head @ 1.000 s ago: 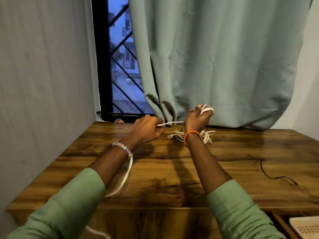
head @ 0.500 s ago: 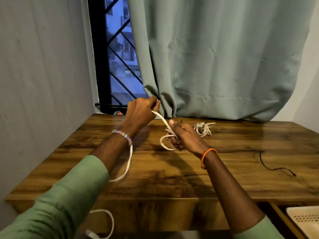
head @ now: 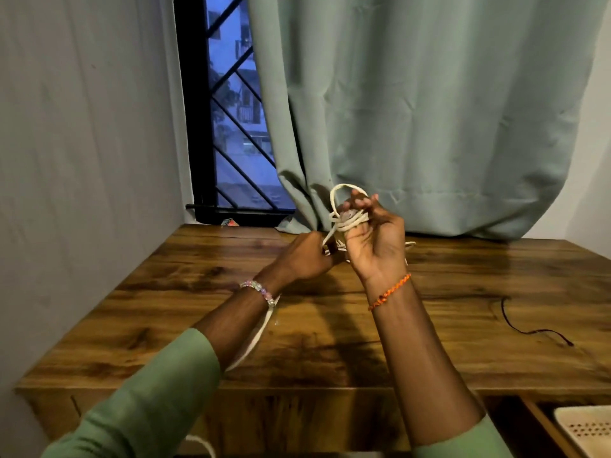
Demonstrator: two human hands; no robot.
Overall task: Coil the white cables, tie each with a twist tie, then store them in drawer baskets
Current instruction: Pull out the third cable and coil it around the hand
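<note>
Cable (head: 347,221): white, wound in several turns round the fingers of the right hand, raised above the far middle of the desk; one loop arcs up over the fingertips.
Cable tail: runs from the wraps down to the left hand, passes under the left wrist, slopes across the desk top and drops over the near edge; a further piece shows low below that edge.
Right hand (head: 375,241): palm toward the camera, fingers curled shut on the cable turns, an orange thread band at the wrist.
Left hand (head: 305,257): just beside the right and lower, fingers closed on the strand leading up to the wraps; a bead bracelet at the wrist.
Second bundle (head: 411,243): only a bit of pale cord shows past the right hand, on the desk behind it; mostly hidden.
Desk (head: 479,285): dark wood grain; left edge against the wall, far edge under the curtain hem and window sill, near edge below the forearms.
Open room: bare wood to the left of the left arm, and a wide stretch right of the right arm.
Black wire (head: 529,328): thin, lying on the right part of the desk, well apart from the hands.
Basket (head: 585,431): pale, perforated, in the lower right corner below the desk's near edge, cut off by the frame.
Curtain (head: 429,110): green, hanging behind the hands, its hem resting on the far edge.
</note>
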